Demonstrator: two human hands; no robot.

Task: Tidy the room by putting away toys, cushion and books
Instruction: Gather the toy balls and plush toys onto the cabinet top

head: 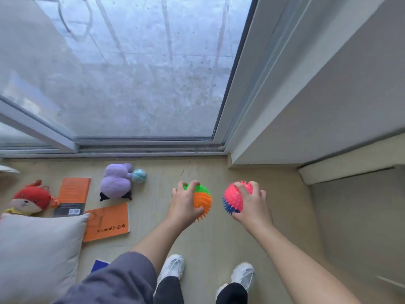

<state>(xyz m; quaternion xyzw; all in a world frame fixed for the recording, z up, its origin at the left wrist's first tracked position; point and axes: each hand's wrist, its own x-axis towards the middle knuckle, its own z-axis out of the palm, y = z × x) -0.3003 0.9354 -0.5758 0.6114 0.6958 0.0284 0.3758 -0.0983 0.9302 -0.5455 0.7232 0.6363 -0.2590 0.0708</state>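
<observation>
Left hand gripping green-orange ball, right hand gripping pink ball; squeeze gently, lift both straight up.

Bright, soft daylight from window beyond left hand; faint shadows, mild overall blur, wide-angle bending at edges.

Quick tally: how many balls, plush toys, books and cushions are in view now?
Balls: 3 (green-orange spiky ball, pink-blue spiky ball, teal ball)
Plush toys: 2
Books: 2
Cushions: 1
Total: 8
Blue corner by the sleeve unclear, not counted.
</observation>
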